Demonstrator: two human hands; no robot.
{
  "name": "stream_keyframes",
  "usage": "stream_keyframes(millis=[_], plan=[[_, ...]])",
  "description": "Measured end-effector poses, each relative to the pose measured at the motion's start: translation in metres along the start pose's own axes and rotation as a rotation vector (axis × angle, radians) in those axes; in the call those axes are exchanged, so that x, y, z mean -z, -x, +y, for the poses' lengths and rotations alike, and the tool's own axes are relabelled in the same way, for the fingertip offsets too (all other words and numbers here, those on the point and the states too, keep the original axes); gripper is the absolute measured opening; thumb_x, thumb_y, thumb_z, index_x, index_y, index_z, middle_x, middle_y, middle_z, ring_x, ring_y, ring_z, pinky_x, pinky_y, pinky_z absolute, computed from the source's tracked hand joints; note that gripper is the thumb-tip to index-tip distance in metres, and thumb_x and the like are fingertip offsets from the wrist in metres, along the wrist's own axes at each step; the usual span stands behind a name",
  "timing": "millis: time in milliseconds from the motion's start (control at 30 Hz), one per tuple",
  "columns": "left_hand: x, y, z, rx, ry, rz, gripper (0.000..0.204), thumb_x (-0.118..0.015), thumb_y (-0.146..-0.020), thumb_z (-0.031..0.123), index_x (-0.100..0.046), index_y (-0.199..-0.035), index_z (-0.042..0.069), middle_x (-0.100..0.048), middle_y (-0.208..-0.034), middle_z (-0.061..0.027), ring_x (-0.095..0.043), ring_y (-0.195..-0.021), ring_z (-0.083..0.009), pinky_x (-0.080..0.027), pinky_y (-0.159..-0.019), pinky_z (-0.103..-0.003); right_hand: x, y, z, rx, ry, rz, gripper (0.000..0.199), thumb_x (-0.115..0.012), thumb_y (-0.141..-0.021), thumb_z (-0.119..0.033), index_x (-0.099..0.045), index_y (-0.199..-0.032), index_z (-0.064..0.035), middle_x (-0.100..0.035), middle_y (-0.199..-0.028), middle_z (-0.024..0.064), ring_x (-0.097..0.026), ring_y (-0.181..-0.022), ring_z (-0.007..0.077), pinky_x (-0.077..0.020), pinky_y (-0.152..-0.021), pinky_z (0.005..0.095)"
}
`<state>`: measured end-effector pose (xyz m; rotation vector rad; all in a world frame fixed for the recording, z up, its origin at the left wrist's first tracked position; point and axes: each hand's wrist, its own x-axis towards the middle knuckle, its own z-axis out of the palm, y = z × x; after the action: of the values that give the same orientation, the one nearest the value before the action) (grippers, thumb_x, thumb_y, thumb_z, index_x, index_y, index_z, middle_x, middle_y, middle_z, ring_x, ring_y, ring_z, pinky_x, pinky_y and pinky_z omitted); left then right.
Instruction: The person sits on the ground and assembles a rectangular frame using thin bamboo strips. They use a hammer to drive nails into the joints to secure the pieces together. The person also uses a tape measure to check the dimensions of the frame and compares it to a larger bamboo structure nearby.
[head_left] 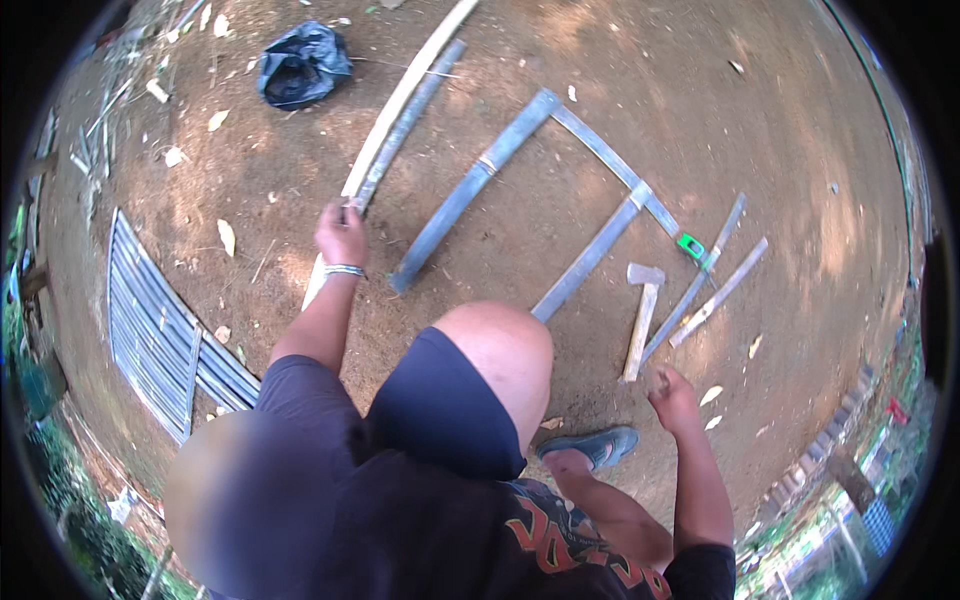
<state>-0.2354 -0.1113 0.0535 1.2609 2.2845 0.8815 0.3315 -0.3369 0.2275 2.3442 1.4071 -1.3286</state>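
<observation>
Nearest, the person crouches on bare brown ground (560,120), one knee raised and a blue sandal (592,446) planted under it. The right hand (672,398) hangs just beside the near end of a wooden-handled hatchet (640,318), fingers loosely apart and holding nothing; whether it touches the handle cannot be told. To the left, the left hand (341,234) is closed around a long pale bamboo strip (400,105) that lies on the ground and runs away toward the far edge. Just right of it lies a grey split slat (470,190), then a jointed pair of slats (600,210) forming a corner, with a small green clip-like object (690,245) at their right end and two thinner slivers (718,290) beside it. A woven panel of grey slats (160,330) lies at the near left.

The hatchet's head points away, yet the bare foot and knee sit near it, so a careless lift could graze skin. The strip's split edge may cut the gripping palm if it slides.

Far left, a crumpled dark plastic bag (303,64) rests on the dirt; no labels or signs are visible
</observation>
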Motion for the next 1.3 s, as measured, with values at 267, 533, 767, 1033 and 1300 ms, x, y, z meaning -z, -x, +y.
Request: stream_keyframes(millis=[267, 533, 767, 1033, 1300], plan=[[-0.001, 0.003, -0.080, -0.181, -0.148, 0.128, 0.028, -0.072, -0.094, 0.017, -0.070, -0.115, -0.002, -0.072, -0.107, -0.0167, -0.070, -0.099, -0.0294, -0.054, -0.090, -0.040, -0.106, -0.058, 0.019, 0.046, 0.077, -0.080, 0.038, -0.073, -0.090, -0.025, -0.066, -0.125, -0.0135, -0.070, -0.116, 0.0164, -0.068, -0.108, 0.0354, -0.0539, -0.095, 0.0447], [0.005, 0.058, -0.042, -0.374, -0.057, -0.060, 0.027, -0.071, -0.096, 0.013, -0.069, -0.118, -0.002, -0.071, -0.111, -0.0151, -0.071, -0.101, -0.0255, -0.056, -0.089, -0.036, -0.095, -0.093, 0.087, -0.051, -0.136, 0.342, 0.010, -0.069, -0.088, -0.020, -0.070, -0.091, -0.0110, -0.073, -0.089, 0.0144, -0.072, -0.085, 0.0341, -0.0563, -0.079, 0.0449], [0.073, 0.112, -0.107, -0.122, -0.323, -0.012, 0.028, -0.072, -0.095, 0.018, -0.071, -0.117, 0.000, -0.076, -0.105, -0.0150, -0.074, -0.095, -0.0220, -0.057, -0.087, -0.034, -0.044, -0.172, 0.176, -0.327, -0.215, 0.710, 0.032, -0.078, -0.085, -0.026, -0.066, -0.107, -0.0060, -0.075, -0.094, 0.0157, -0.073, -0.093, 0.0319, -0.0552, -0.086, 0.0418], [0.111, 0.166, -0.082, -0.059, -0.479, -0.065, 0.026, -0.071, -0.095, 0.019, -0.074, -0.113, 0.001, -0.077, -0.099, -0.0141, -0.075, -0.090, -0.0206, -0.057, -0.082, -0.034, -0.042, -0.195, 0.168, -0.393, -0.371, 0.639, 0.040, -0.083, -0.082, -0.022, -0.064, -0.112, -0.0036, -0.075, -0.095, 0.0136, -0.073, -0.090, 0.0270, -0.0552, -0.082, 0.0391], [0.057, 0.137, -0.010, -0.210, -0.287, -0.083, 0.024, -0.070, -0.096, 0.019, -0.074, -0.113, 0.002, -0.077, -0.102, -0.0147, -0.075, -0.091, -0.0226, -0.058, -0.083, -0.035, -0.064, -0.167, 0.158, -0.082, -1.288, 0.435, 0.021, -0.064, -0.096, -0.003, -0.059, -0.116, -0.0067, -0.068, -0.093, 0.0053, -0.057, -0.064, 0.0104, -0.0419, -0.052, 0.0273]])
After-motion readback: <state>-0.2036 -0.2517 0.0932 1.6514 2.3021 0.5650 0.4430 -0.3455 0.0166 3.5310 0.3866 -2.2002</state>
